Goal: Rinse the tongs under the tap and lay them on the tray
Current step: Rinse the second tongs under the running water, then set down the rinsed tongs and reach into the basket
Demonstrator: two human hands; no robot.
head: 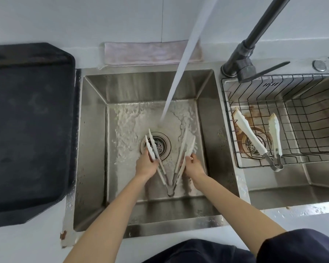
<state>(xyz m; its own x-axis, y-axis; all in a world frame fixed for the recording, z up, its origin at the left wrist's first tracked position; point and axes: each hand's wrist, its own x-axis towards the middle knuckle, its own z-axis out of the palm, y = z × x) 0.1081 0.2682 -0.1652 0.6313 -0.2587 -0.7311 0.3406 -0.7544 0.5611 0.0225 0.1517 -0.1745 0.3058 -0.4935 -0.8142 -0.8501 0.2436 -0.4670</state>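
Both hands hold white tongs (169,162) low in the sink (95,130), by the drain. Left hand (145,165) and right hand (194,166) each pinch one arm. Tray (27,130) waits at nine o'clock; the tongs look light, stiff and probably slippery, best gripped mid-arm.

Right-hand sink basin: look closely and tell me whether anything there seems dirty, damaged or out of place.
Yes. The spare tongs lying in the wire basket have browned tips, and a rusty brown stain spreads around the drain beneath them. The left basin, where both hands rinse tongs, shows no such stain.
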